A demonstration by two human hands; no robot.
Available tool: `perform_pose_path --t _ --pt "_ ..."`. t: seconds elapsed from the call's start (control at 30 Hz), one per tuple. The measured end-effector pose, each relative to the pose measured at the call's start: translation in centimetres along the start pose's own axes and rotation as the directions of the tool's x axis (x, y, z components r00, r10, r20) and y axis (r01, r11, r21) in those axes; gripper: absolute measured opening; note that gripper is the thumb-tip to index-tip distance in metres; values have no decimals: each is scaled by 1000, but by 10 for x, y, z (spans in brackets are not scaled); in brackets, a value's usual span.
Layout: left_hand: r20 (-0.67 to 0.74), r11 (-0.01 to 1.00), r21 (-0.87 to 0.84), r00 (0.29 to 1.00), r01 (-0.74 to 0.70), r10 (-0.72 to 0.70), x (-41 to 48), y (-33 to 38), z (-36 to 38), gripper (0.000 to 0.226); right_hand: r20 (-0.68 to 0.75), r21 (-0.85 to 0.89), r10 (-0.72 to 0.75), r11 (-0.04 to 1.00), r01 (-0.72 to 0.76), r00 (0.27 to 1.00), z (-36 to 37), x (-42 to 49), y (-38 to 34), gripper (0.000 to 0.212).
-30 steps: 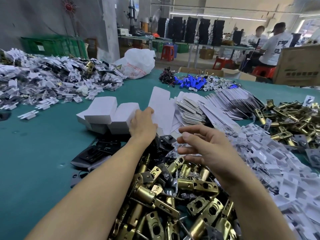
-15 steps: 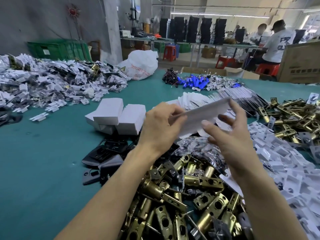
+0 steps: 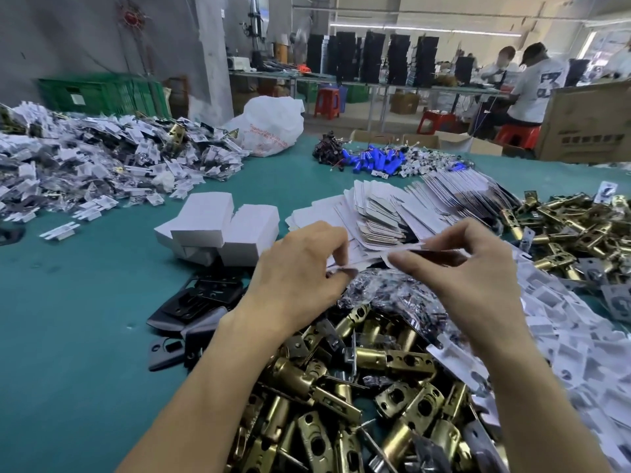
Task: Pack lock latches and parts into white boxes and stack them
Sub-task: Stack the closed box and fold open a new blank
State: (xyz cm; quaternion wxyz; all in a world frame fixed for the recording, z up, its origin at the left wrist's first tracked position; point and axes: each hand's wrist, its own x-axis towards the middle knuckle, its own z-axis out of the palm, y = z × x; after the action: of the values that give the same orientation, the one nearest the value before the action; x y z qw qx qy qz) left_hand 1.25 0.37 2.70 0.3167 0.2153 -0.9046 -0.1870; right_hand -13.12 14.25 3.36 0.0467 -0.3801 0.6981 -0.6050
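Both hands hold one flat white box blank (image 3: pixel 368 256) edge-on above the table. My left hand (image 3: pixel 300 274) pinches its left end and my right hand (image 3: pixel 467 268) pinches its right end. Behind them lies a fanned pile of flat box blanks (image 3: pixel 379 213). Three folded white boxes (image 3: pixel 218 227) are stacked to the left. Brass lock latches (image 3: pixel 358 387) are heaped under my forearms, with clear bags of small parts (image 3: pixel 396 298) just below my hands.
Black plates (image 3: pixel 191 308) lie left of the latches on the green table (image 3: pixel 85 336). White packets (image 3: pixel 597 353) spread on the right, more brass latches (image 3: pixel 573 230) at far right, a packet heap (image 3: pixel 85 169) at far left. People sit at the back right.
The blank has dropped lower and turned edge-on between my hands. One second ago my left hand was reaching into the blank pile and my right hand was empty.
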Motion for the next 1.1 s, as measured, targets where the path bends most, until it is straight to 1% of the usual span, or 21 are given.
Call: perform_pose_path --t 0.07,0.1,0.13,0.17,0.2,0.23,0.3,0.33,0.37,0.43,0.57,0.63,0.67,0.73,0.77,0.83,0.93,1.0,1.03,1.1 --pt "184 995 -6 978 101 -98 1 -3 -3 44 119 47 -41 998 36 992 3 -3 -4 50" --pt "291 989 -17 947 147 -136 0 -5 -4 62 155 72 -68 996 58 986 4 -4 -6 46" --pt "385 984 -33 911 176 -150 -1 -7 -4 84 178 97 -98 992 81 979 7 -4 -6 40" --pt "447 981 -53 883 184 -142 -2 -9 -4 104 199 118 -120 988 98 973 9 -5 -7 34" --pt "469 984 -57 874 172 -125 -2 -11 -3 118 224 142 -136 984 106 965 11 -5 -7 27" --pt "451 989 -32 885 142 -113 -1 -13 -1 128 247 167 -146 980 106 958 12 -5 -7 22" --pt "354 994 85 930 72 -98 2 -15 3 140 269 215 -166 971 108 949 14 -6 -8 18" --pt "308 992 119 948 49 -84 4 -15 4 141 269 237 -174 965 110 947 14 -6 -9 20" --pt "265 992 118 962 41 -71 4 -15 5 141 262 251 -174 962 107 949 14 -5 -11 22" --pt "188 995 103 981 18 -37 3 -15 7 135 222 234 -131 969 78 966 14 -5 -13 32" --pt "77 955 279 993 -103 85 1 -13 13 121 163 4 -41 999 41 986 12 -6 -14 52" --pt "28 953 261 988 -156 154 0 -8 15 111 147 -35 36 999 -31 988 12 -6 -13 58" --pt "-4 949 250 980 -191 198 0 -6 15 104 154 -43 80 996 -74 985 13 -6 -12 55" --pt "-46 935 254 963 -247 267 0 -2 16 96 199 -31 152 988 -149 968 15 -5 -10 36" --pt "-54 931 253 957 -262 285 0 -2 17 94 222 -6 168 985 -171 960 16 -6 -10 27" --pt "-66 931 237 951 -279 302 1 -2 17 88 240 28 151 986 -162 959 17 -5 -8 15" --pt "-97 931 221 943 -291 317 1 -2 16 82 182 20 123 991 -129 975 16 -4 -7 14" --pt "-126 932 213 938 -292 323 2 -2 15 78 135 62 129 988 -139 982 16 -4 -8 14" --pt "-146 937 201 937 -287 319 2 -2 15 76 130 121 147 979 -162 981 16 -4 -10 14" --pt "-195 949 183 937 -256 290 1 -2 12 74 196 302 180 924 -234 964 15 -5 -16 14"
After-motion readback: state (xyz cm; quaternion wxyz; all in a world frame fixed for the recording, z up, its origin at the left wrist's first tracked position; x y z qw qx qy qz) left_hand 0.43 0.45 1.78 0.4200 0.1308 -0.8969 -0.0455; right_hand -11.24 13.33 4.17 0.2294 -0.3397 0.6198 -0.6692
